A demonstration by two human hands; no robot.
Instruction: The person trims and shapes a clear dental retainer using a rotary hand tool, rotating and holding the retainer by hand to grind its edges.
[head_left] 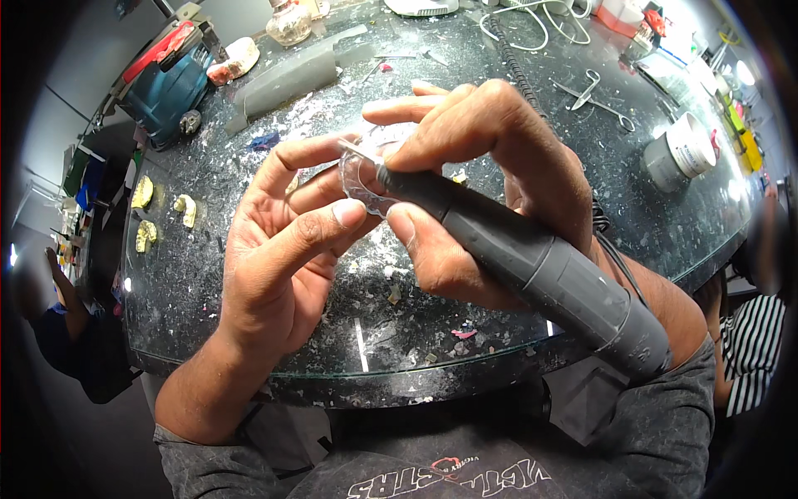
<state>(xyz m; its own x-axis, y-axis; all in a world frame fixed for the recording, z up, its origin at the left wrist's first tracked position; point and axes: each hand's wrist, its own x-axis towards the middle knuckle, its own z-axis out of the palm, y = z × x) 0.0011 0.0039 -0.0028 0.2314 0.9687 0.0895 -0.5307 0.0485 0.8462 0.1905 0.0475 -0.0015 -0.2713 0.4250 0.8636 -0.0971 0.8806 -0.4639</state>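
Note:
In the head view, my left hand (278, 241) pinches a clear, curved plastic dental tray (357, 187) between thumb and fingers, near the middle of the bench. My right hand (490, 158) grips a dark grey rotary handpiece (532, 262), its body slanting down toward my right forearm. A thin bur at the handpiece's tip reaches the upper inner part of the tray; whether it touches cannot be told. My right thumb lies by the tray's lower edge. Pale yellow dental casts (189, 212) sit on the dark bench to the left.
Scissors (586, 96) and a white-and-grey tub (682, 154) lie at right, a coiled cord behind my right hand. A grey sheet roll (291, 83), teal machine (166, 91) and glass jar (287, 21) stand toward the back. Other people (71, 324) are at both sides, beyond the bench edge (416, 374).

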